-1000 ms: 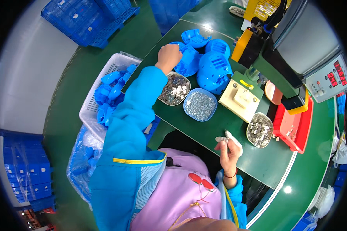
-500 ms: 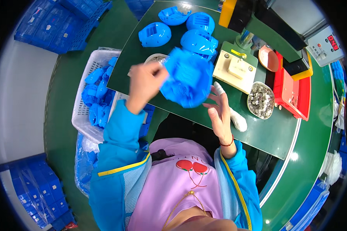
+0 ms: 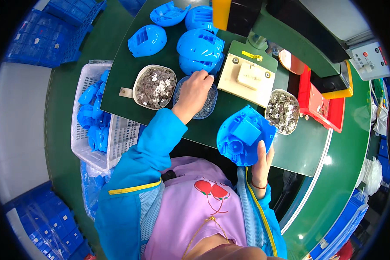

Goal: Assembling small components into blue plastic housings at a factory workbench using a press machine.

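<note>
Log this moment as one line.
left hand: at blue bowl | right hand: holding blue shell, hollow side showing | cream fixture: right of blue bowl

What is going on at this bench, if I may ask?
Someone is working at a green table. The right hand holds a blue plastic shell, its hollow inside showing, near the table's front edge. The left hand is over a blue bowl of small parts. More blue shells lie farther back, left of a cream block.
</note>
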Motion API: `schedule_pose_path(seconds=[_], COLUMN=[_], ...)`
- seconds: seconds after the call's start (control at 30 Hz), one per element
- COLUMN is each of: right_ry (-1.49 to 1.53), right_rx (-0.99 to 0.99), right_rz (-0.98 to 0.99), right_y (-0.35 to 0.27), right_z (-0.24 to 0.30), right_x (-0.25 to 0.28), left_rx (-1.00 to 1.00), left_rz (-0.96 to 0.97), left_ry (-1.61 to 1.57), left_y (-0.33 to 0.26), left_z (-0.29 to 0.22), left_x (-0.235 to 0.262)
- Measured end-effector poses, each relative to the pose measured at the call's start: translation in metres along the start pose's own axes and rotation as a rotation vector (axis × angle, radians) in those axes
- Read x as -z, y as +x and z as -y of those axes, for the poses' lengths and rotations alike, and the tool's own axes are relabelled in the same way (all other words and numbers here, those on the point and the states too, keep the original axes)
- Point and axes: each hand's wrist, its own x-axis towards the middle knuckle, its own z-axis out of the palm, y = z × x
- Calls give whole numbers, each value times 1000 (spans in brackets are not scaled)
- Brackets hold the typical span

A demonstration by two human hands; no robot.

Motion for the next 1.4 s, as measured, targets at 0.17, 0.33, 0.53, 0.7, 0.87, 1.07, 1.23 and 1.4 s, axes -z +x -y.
schedule_pose_path(seconds=[0.17,0.33,0.53,0.7,0.87,1.07,1.23,1.4], right_ry=[-105,-166,-176,-154,-145,-99,-293,-415], right_rx=[16,38,73,88,45,124,221,303], right_rz=[76,173,187,135,94,139,126,136], right_y=[15,27,20,9,2,5,2,-1], right_z=[3,15,8,-8,-9,-21,-28,-25], right_x=[0,-2,0,2,-7,-28,-37,-38], left_rx=[-31,-60,-120,-195,-139,88,-83,-65], left_rz=[42,35,45,99,-94,238,132,91], left_ry=[-81,-48,46,92,-124,-878,-448,-406], left_y=[3,3,2,2,6,-21,-34,-44], left_z=[14,18,27,30,11,-49,-62,-58], left_x=[-3,-2,2,6,22,77,53,41])
